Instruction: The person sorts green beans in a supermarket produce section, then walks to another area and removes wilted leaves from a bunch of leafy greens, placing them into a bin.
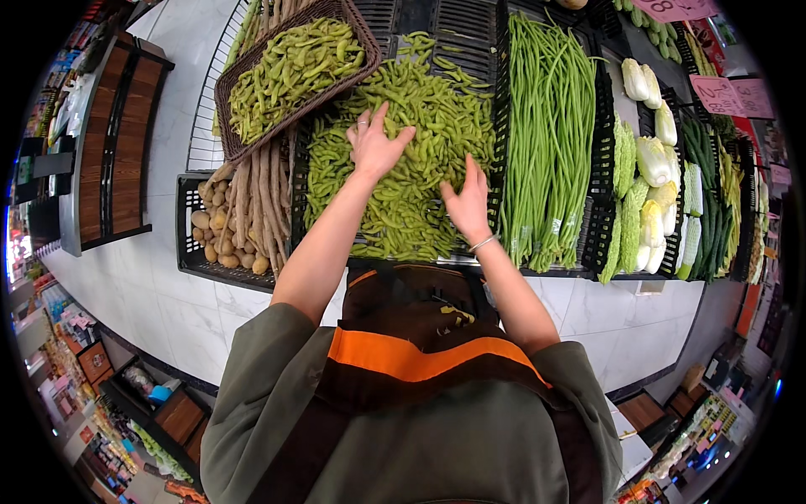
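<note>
Green edamame pods (409, 208) lie spread in a black plastic crate (301, 170) right before me. My left hand (376, 143) rests over the upper left part of the pods with its fingers apart; a ring is on one finger. Lower and to the right, my right hand (467, 200) touches the pods near the crate's right side, thumb and fingers spread. I see no pod gripped in either hand, though the undersides of the fingers are hidden. A brown woven basket (374, 53), tilted and holding more pods, sits at the upper left of the crate.
Bundled yardlong beans (548, 138) fill the crate on the right, with napa cabbages (652, 160) and bitter melons (633, 214) beyond. At left are long brown yams (258, 195) and potatoes (217, 220). A wood-panelled counter (116, 138) stands across the tiled floor (176, 302).
</note>
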